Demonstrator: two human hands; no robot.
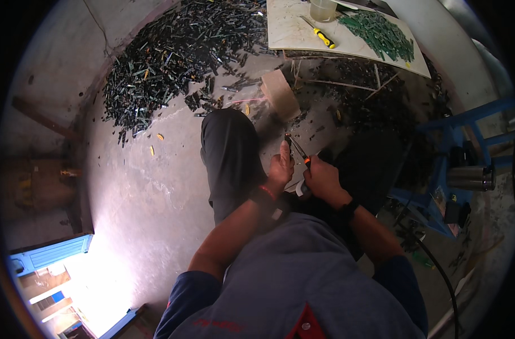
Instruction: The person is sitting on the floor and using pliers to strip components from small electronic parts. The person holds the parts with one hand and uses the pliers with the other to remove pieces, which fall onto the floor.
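Observation:
Between my knees, both hands work close together. The fingers of my left hand (pixel 281 168) are closed on a small dark strip (pixel 287 139), its thumb stretched along it; the strip's details are too small to make out. My right hand (pixel 323 179) is wrapped round what look like pliers (pixel 301 151), with an orange and black grip and slim metal jaws. The tips of the jaws meet the strip's upper end. Below my right hand shows a curved pale grey thing (pixel 302 188), partly hidden.
A big heap of dark strips (pixel 172 62) covers the floor ahead and left. A cardboard-brown block (pixel 281 95) stands before my knees. On a pale tabletop (pixel 291 39) lie a yellow screwdriver (pixel 324 38), a plastic tub (pixel 323 10) and green strips (pixel 376 34). Blue framing (pixel 472 116) stands right.

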